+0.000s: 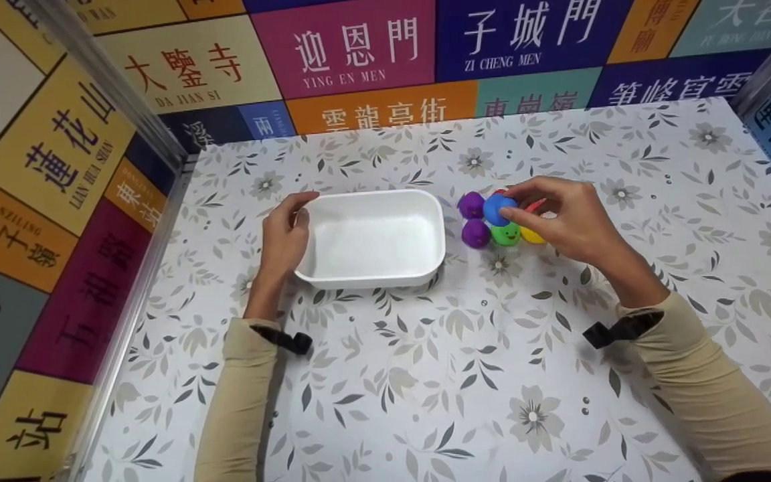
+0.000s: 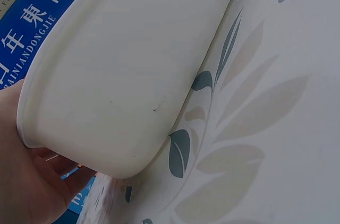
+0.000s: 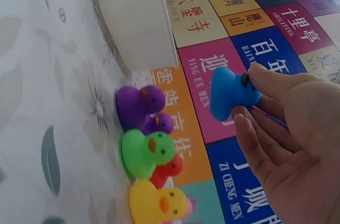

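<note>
My left hand (image 1: pixel 285 231) grips the left end of a white plastic tub (image 1: pixel 375 237), thumb near the rim and fingers round the outside. Nothing lies in the tub. Between thumb and fingers, my right hand (image 1: pixel 573 217) pinches a blue rubber duck (image 3: pixel 226 94) by its head, raised off the table. Close below it stand a purple duck (image 3: pixel 135 108), a second purple duck (image 3: pixel 162 123), a green duck (image 3: pixel 146 152), a red duck (image 3: pixel 169 170) and a yellow duck (image 3: pixel 151 203). Something pink (image 3: pixel 188 209) is mostly hidden behind the yellow one.
A white cloth (image 1: pixel 425 375) with grey leaves and flowers covers the table. Upright panels of coloured sign blocks (image 1: pixel 352 47) border its back and sides. The duck cluster sits just right of the tub. Each sleeve carries a black wrist camera (image 1: pixel 288 340).
</note>
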`<state>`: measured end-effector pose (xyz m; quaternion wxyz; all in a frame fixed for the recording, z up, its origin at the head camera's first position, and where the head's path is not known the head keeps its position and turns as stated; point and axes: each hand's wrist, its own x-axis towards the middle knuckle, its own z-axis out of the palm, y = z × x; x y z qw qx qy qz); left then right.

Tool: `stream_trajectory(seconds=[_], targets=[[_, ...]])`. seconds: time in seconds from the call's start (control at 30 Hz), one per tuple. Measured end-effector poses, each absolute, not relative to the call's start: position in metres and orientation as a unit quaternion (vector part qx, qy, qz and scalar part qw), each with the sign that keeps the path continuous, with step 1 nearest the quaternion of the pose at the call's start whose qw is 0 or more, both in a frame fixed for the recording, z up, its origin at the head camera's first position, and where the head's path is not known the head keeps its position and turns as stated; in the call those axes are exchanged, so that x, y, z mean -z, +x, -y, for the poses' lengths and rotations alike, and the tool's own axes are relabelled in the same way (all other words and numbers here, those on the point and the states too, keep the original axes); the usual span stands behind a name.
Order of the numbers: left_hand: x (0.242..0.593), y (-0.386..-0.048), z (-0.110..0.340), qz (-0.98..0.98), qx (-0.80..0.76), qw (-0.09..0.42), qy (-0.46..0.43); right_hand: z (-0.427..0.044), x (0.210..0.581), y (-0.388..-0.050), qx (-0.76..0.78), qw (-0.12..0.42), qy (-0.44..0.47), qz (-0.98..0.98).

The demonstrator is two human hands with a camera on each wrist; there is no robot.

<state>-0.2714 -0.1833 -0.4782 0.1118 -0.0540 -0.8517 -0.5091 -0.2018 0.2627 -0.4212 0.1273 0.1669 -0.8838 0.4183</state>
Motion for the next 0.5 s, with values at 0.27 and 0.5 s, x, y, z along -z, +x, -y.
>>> stream_trajectory(seconds=[0.27, 0.5], targets=[[0.477, -0.272, 0.181, 0.859, 0.498, 0.109, -0.047, -0.297, 0.424, -0.191, -0.396, 0.141, 0.150, 0.895], [0.478, -0.272, 0.182, 0.858, 0.500, 0.106, -0.044, -0.318, 0.428, -0.187, -0.378, 0.142, 0.120, 0.907]])
